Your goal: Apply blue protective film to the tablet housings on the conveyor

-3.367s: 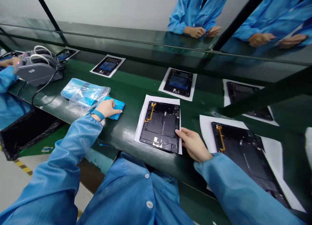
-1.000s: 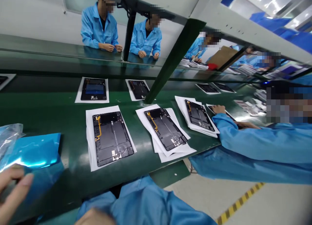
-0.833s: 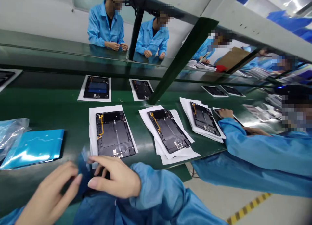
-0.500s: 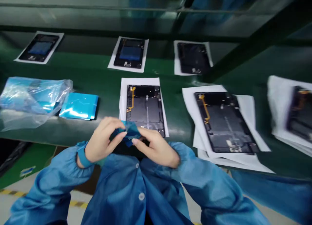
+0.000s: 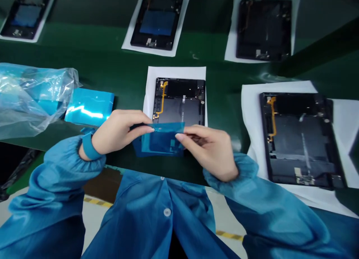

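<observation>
My left hand (image 5: 117, 130) and right hand (image 5: 209, 148) pinch a blue film (image 5: 162, 139) by its side edges, mid-frame, over the bench (image 5: 98, 64) edge, just below the tablet (image 5: 179, 102).

One head-worn camera looks steeply down and forward, close over the hands (image 5: 165, 139) and the near edge of the green bench (image 5: 92, 64)

Plastic bag (image 5: 30, 96) far left; blue film stack (image 5: 89, 107) beside; opened tablet (image 5: 301, 137) right.
</observation>
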`<state>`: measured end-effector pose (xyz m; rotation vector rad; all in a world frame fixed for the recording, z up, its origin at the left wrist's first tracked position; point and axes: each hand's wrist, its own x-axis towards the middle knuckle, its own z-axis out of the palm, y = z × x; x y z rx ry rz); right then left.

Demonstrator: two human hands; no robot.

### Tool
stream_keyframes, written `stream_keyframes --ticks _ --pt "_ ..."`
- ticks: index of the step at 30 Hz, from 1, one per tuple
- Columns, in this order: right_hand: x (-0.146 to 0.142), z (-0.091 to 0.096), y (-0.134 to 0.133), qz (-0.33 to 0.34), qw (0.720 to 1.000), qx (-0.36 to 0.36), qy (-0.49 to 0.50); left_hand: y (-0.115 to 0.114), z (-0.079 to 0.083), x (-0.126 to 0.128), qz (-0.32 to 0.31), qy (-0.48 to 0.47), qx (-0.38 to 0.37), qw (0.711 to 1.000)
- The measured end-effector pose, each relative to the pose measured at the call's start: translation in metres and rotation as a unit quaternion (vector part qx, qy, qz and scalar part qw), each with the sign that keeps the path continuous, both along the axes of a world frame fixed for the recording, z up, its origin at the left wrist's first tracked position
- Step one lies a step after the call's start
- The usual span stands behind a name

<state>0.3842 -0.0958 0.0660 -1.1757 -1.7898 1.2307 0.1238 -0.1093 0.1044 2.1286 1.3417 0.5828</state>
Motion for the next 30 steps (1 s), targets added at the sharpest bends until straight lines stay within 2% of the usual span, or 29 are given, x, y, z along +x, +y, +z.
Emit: stream_keyframes --ticks 4,5,6,7,10,12,17,30 --pt "0.011 -0.008 0.024 -0.101 0.993 -0.056 0.005 0.016 -0.017 -0.003 0.121 0.012 0.048 0.991" --pt "0.015 -0.011 0.032 -0.114 0.991 -0.07 0.012 0.018 -0.021 -0.005 0.13 0.023 0.059 0.99" --pt "0.018 -0.013 0.04 -0.126 0.988 -0.085 0.022 0.019 -0.026 -0.008 0.107 0.038 0.057 0.992" --pt "0.021 -0.017 0.047 -0.139 0.984 -0.102 0.035 0.02 -0.031 -0.012 0.056 0.055 0.046 0.996" --pt "0.028 -0.025 0.063 -0.161 0.973 -0.156 0.062 0.018 -0.047 -0.017 -0.141 0.084 0.011 0.986" --pt "0.03 -0.029 0.068 -0.164 0.969 -0.176 0.064 0.016 -0.057 -0.017 -0.19 0.074 0.029 0.979" --pt "0.033 -0.031 0.066 -0.181 0.963 -0.19 0.055 0.013 -0.068 -0.01 -0.206 0.019 0.073 0.976" --pt "0.039 -0.033 0.058 -0.189 0.969 -0.16 -0.011 0.014 -0.065 -0.01 -0.203 0.0 0.073 0.976"
